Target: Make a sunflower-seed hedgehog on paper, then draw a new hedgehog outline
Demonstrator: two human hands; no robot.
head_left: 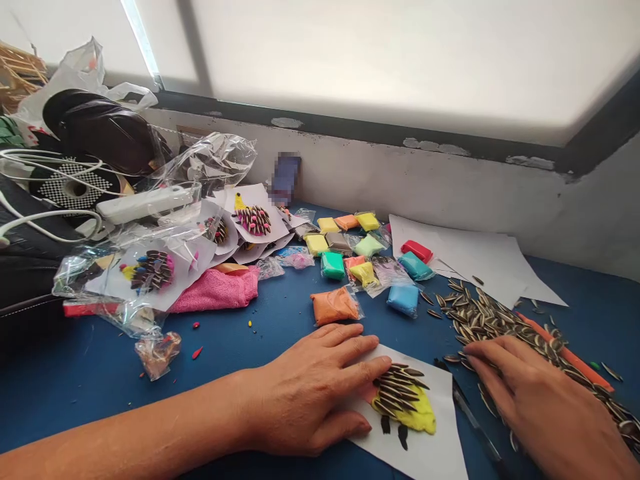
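Note:
My left hand (325,387) lies spread on a white paper card (445,407), its fingers reaching the left part of a clay hedgehog. The hedgehog has a yellow clay body (420,413) and dark clay feet. Striped sunflower seeds (397,390) stand in its back like spines; part of the figure is under my fingers. At the right, my right hand (545,407) has its fingertips closed together at the near edge of a pile of sunflower seeds (485,313). Whatever lies between those fingertips is hidden. A dark pen-like tool (477,427) rests between the card and this hand.
Several wrapped clay packets, among them an orange one (337,305) and a blue one (403,300), lie beyond the card. White paper sheets (450,250) are by the wall. An orange stick (565,350) crosses the seeds. Left are a pink cloth (220,290), finished hedgehog cards (253,213) and bags.

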